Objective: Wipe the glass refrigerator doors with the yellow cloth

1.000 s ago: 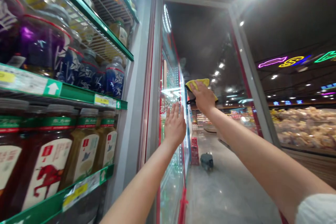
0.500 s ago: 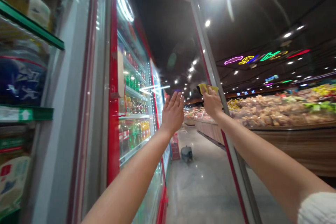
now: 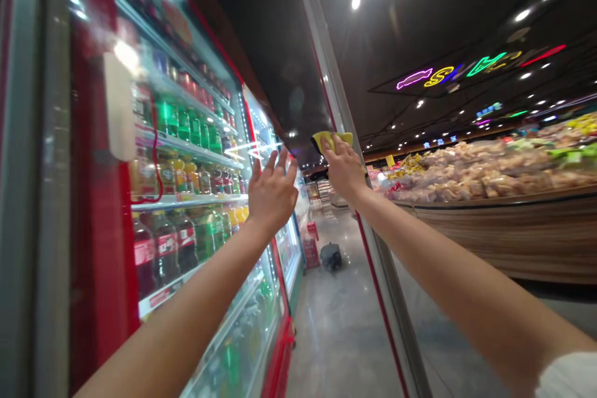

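Note:
My left hand (image 3: 273, 196) is open, its fingers spread and raised toward the glass pane of a swung-out door; whether the fingertips touch it I cannot tell. My right hand (image 3: 344, 168) is closed on a yellow cloth (image 3: 344, 137) with a dark edge. It presses the cloth near the grey metal door frame (image 3: 336, 96), at the side edge of the glass. Part of the cloth lies hidden under the fingers.
Red-framed drink coolers with soda bottles (image 3: 165, 245) line the left side. A dark grey bulky object (image 3: 331, 257) and red crates (image 3: 311, 253) sit on the shiny floor (image 3: 321, 329). A wood-panelled produce stand (image 3: 466, 230) stands to the right.
The door frame has shifted left in view and the cooler shows larger. Both hands appear further left, and the left fingers have spread apart. The cloth stays in the right hand.

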{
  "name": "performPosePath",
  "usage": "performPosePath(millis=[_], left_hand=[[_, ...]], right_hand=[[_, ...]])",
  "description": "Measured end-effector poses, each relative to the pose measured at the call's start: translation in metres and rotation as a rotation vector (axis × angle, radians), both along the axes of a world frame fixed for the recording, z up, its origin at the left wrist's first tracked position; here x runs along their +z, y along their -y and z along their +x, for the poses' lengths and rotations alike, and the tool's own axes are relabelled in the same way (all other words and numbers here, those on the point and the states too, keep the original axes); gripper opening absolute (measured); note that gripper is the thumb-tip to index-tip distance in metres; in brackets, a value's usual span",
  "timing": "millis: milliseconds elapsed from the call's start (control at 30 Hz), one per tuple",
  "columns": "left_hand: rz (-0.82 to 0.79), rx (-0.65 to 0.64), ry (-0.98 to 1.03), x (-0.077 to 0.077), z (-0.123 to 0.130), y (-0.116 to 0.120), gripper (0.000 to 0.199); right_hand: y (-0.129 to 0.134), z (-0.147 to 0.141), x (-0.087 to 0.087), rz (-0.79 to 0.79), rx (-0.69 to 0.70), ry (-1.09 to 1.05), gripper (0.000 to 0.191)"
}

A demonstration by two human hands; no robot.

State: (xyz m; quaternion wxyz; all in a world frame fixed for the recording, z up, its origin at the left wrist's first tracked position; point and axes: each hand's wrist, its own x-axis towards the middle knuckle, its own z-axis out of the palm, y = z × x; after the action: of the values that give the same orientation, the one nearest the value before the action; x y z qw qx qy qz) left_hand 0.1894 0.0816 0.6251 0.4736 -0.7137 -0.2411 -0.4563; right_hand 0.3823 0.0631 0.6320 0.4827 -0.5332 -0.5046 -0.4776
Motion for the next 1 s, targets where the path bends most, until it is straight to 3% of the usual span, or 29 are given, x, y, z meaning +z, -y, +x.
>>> performPosePath(millis=[200, 433, 667, 1000], left_hand=[[-0.016, 0.064, -0.021, 0.018, 0.037, -0.015, 0.059], [-0.094, 0.070, -0.115, 0.024, 0.022, -0.022, 0.067], [-0.230, -0.028, -0.186, 0.037, -0.003, 0.005, 0.085], [-0.272, -0.147, -0.158, 0.042, -0.023, 0.017, 0.075]], right_hand=[[-0.021, 0.010, 0.004, 0.027, 0.141, 0.062, 0.051], [-0.015, 0.022, -0.004, 0.024, 0.221, 0.112, 0.048], [0.009, 0.015, -0.007, 0.012, 0.028, 0.187, 0.055], [0.051, -0.009, -0.012, -0.099, -0.121, 0.141, 0.056]])
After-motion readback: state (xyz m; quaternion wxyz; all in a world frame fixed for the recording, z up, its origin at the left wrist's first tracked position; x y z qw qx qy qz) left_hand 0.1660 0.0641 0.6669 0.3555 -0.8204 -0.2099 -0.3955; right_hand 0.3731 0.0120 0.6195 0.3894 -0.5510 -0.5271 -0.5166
